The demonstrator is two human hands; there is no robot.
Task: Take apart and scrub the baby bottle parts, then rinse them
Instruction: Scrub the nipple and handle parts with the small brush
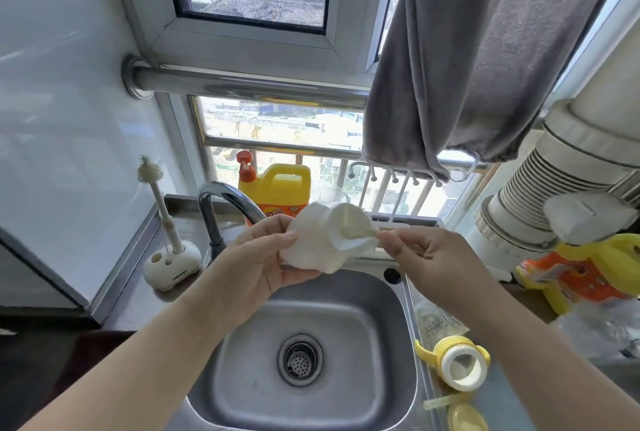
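Over the sink, the left hand grips a white cloth around a bottle part (its long axis running left-right), whose narrow end the right hand pinches.

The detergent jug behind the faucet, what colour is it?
Yellow, with an orange pump cap; head view shows the detergent jug.

Both hands raised at centre frame, forearms bare.
The left hand is curled in a grip at 9 o'clock; the right hand is pinched closed at 3 o'clock.

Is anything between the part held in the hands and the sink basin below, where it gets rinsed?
Nothing visible. The left hand and right hand hold the white part above the sink; only the strainer lies below.
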